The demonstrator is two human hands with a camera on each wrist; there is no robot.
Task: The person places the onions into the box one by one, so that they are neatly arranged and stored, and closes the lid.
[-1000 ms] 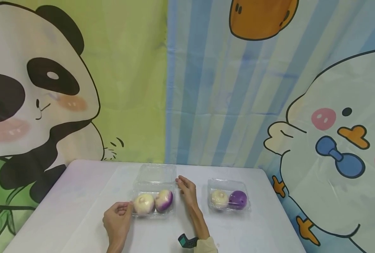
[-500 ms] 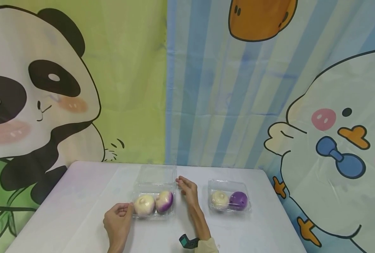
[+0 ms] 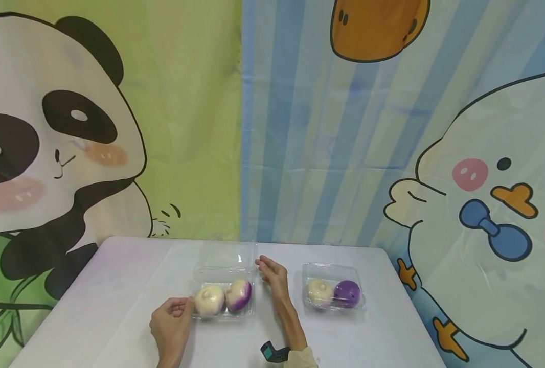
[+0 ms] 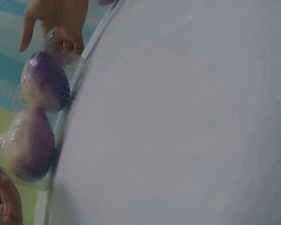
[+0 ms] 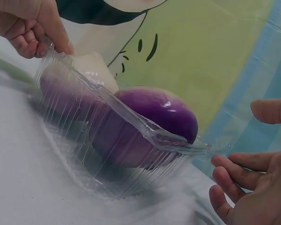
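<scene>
A clear plastic clamshell box on the white table holds two purple-and-white turnips. Its lid stands raised at the back. My left hand pinches the rim at the box's left end, thumb against curled fingers, as the right wrist view confirms. At the other end is my right hand, its fingers loosely bent and thumb apart. Those fingertips lie at or close to the clear plastic edge; contact cannot be made out exactly. Purple sides of the turnips show through the ribbed wall.
To the right stands a second clear box with a whitish turnip and a purple one. A patterned curtain hangs right behind the table. A dark wrist device sits on the right arm.
Both hands keep their places on and beside the box. A small glint has appeared on the lid, which may have tilted slightly. The whole head view has shifted a little.
</scene>
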